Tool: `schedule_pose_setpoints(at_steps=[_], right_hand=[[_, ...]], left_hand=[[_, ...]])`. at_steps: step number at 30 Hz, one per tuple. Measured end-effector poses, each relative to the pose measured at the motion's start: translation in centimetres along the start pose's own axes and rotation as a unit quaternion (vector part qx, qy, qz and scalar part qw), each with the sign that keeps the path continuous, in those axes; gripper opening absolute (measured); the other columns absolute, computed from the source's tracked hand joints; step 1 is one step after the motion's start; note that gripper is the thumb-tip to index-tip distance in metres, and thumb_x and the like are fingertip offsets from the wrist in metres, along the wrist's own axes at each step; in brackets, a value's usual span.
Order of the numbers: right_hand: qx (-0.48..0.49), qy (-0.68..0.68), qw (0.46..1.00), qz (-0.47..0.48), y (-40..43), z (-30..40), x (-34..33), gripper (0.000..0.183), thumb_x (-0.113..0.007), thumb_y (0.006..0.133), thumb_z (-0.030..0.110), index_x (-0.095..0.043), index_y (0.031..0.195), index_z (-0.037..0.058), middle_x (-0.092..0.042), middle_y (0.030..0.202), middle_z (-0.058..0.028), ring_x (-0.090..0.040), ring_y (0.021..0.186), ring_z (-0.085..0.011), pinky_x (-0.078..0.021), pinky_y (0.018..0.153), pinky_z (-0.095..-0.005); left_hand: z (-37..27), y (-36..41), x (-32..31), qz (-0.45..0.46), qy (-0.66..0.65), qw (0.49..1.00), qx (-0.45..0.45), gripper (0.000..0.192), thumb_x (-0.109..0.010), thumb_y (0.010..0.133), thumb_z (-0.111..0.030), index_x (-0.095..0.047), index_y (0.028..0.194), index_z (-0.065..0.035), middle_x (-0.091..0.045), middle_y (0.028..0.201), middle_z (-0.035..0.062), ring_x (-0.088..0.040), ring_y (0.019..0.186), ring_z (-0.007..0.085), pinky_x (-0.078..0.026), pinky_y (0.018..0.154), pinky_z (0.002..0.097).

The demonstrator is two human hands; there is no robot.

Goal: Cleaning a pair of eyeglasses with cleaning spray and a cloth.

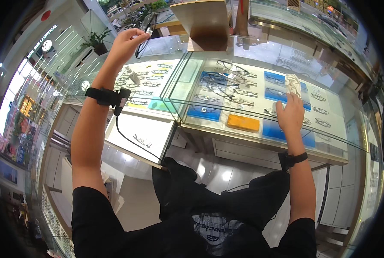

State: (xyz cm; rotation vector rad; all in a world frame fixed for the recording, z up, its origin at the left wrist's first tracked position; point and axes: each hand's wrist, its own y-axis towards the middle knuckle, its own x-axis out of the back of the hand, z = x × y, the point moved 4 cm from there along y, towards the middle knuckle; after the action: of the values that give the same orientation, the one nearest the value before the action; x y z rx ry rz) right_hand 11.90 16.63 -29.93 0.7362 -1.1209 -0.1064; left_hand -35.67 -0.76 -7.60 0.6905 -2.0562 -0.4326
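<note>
My left hand (130,43) is raised over the far left of the glass counter, pinching a pair of dark-framed eyeglasses (142,46) between thumb and fingers. The glasses hang at a steep tilt. Palm down, my right hand (290,113) is over the right part of the glass top, its thumb apart from the fingers. Its fingertips meet the near end of a crumpled pale cloth (293,84); whether they press on it is unclear. Beneath the glass lie rows of eyeglasses (245,93), some on blue mats (203,113).
A small spray bottle (132,75) stands at the left. An orange case (243,123) lies near the counter's front. An extended white drawer (140,129) holds clear-looking eyeglasses (142,141) by my knees. A wooden-framed upright panel (203,24) stands at the back. A cable (130,139) hangs from my left wristband.
</note>
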Motion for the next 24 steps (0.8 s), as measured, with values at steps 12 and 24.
schedule_pose_setpoints(at_steps=[12, 24], right_hand=[[-0.014, 0.033, 0.999, -0.012, 0.3, 0.6, 0.4, 0.049, -0.06, 0.085, 0.03, -0.06, 0.12, -0.004, -0.058, 0.128, -0.0184, -0.05, 0.121, -0.0346, -0.0413, 0.102, -0.0463], [-0.043, 0.059, 0.997, 0.026, 0.7, 0.6, 1.0, 0.052, -0.062, 0.083, 0.028, -0.059, 0.124, -0.0047, -0.057, 0.133, -0.0161, -0.048, 0.125, -0.0314, -0.0383, 0.105, -0.0446]], left_hand=[[-12.1, 6.8, -24.9, 0.267, 0.199, 0.903, -0.273, 0.011, -0.077, 0.082, -0.028, -0.074, 0.082, -0.0168, -0.069, 0.098, -0.0054, -0.051, 0.106, 0.0223, -0.032, 0.094, 0.0431], [-7.1, 9.6, -34.3, 0.304, 0.27, 0.869, -0.282, 0.014, -0.085, 0.069, -0.031, -0.077, 0.074, -0.0211, -0.07, 0.085, -0.0037, -0.053, 0.107, 0.0221, -0.034, 0.093, 0.042]])
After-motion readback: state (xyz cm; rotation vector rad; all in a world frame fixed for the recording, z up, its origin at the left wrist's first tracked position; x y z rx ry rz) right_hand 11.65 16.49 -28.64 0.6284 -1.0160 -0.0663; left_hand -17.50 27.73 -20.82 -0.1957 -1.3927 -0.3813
